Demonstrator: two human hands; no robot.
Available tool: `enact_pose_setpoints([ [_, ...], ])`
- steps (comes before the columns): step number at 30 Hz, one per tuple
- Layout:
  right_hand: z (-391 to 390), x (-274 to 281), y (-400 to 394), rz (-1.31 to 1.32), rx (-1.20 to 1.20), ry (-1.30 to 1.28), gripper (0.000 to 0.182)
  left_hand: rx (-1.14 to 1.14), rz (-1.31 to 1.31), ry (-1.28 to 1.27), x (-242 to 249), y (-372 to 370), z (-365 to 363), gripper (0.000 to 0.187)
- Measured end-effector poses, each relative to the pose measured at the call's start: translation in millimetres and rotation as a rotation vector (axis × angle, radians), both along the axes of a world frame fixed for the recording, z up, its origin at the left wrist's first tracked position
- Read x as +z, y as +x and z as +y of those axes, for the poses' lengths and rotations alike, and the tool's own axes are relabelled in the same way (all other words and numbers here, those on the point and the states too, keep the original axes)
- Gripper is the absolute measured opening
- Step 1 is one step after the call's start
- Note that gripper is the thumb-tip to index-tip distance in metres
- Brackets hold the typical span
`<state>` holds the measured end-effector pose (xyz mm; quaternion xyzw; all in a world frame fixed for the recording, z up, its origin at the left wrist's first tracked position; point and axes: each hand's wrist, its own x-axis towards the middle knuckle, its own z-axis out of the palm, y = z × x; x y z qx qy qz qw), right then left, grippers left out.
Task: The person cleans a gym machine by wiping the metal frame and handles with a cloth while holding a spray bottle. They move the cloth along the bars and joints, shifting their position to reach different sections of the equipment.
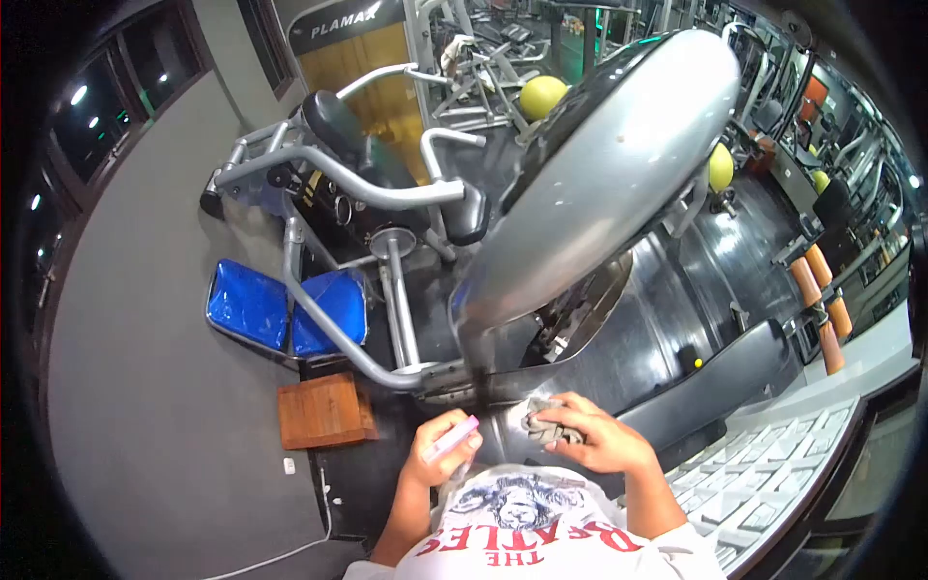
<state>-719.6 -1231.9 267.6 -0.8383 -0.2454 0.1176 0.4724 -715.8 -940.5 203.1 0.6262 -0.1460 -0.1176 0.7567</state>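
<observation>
My left hand (pixel 438 456) is closed around a slim pink object (pixel 451 440) with a flat, straight edge; its kind I cannot make out. A crumpled grey-brown cloth (pixel 547 423) is gripped in my right hand (pixel 604 442), fingers curled over its top. Both hands are in front of my white printed shirt (pixel 522 512), a short gap between them. Just beyond them rises a large, curved silver machine housing (pixel 619 164), which neither hand touches. Its lower frame (pixel 445 377) lies close ahead of my left hand.
To the left are a blue padded chair (pixel 249 302) and a wooden box (pixel 324 411) by the grey wall (pixel 145 319). A seated exercise machine (pixel 387 184) stands ahead. On the right lie a black padded bench (pixel 715 372) and orange foam rollers (pixel 820 290). A yellow ball (pixel 543 98) sits farther back.
</observation>
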Motion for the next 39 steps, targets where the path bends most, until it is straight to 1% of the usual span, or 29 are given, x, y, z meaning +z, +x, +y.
enact_pose_setpoints([
  [1,-12.6,-4.9,-5.2,-0.002,-0.008,0.010,0.048,0.000,-0.018,-0.052,-3.4,-3.9,-14.9,0.009],
  [5,-50.6,-18.9,-18.1,0.020,0.013,0.004,0.049,-0.046,0.044,0.006,-25.3,-13.5,-65.6,0.008],
  [7,-58.0,-17.4,-24.2,0.033,0.021,-0.002,0.050,-0.096,0.121,0.024,-32.6,-16.0,-90.1,0.015],
  [9,-66.0,-18.5,-32.0,0.038,0.022,0.021,0.050,-0.175,0.071,-0.012,-38.8,-15.8,-113.2,0.013],
  [12,-87.5,-19.1,-34.9,0.118,-0.036,0.183,0.050,-0.237,0.069,0.011,-22.1,-9.2,-138.4,0.010],
  [16,-117.9,-39.6,-31.0,0.135,-0.142,0.225,0.048,-0.255,0.034,0.099,-21.7,12.8,-158.3,0.007],
  [19,-134.7,-38.1,-21.9,0.086,-0.195,0.225,0.048,-0.258,0.025,0.123,-23.9,37.7,-172.9,0.007],
  [23,-164.7,-31.5,0.2,0.075,-0.231,0.253,0.047,-0.291,-0.024,0.125,-16.6,83.0,-206.0,0.007],
  [26,-188.9,-47.3,26.1,0.106,-0.281,0.283,0.047,-0.324,-0.036,0.108,-14.7,115.5,-227.4,0.008],
  [29,-199.8,-21.5,56.7,0.085,-0.304,0.244,0.047,-0.314,-0.041,0.057,8.1,138.2,-247.4,0.008],
  [30,-203.0,-11.8,67.9,0.075,-0.286,0.274,0.047,-0.329,-0.016,0.055,15.5,144.8,-250.6,0.009],
  [33,-214.3,-10.8,102.1,-0.031,-0.198,0.291,0.048,-0.391,-0.129,0.108,13.4,172.9,-258.3,0.010],
  [34,-217.4,-6.5,112.0,-0.032,-0.181,0.272,0.049,-0.396,-0.143,0.178,11.5,180.4,-260.6,0.012],
  [37,-224.6,-6.0,138.0,-0.008,-0.163,0.295,0.050,-0.323,-0.245,0.301,22.3,197.5,-272.2,0.010],
  [38,-227.2,-7.8,146.7,-0.011,-0.152,0.319,0.051,-0.297,-0.240,0.349,28.4,203.7,-274.6,0.011],
  [39,-230.9,-9.0,154.1,0.008,-0.142,0.324,0.050,-0.313,-0.212,0.316,28.2,210.3,-276.4,0.010],
])
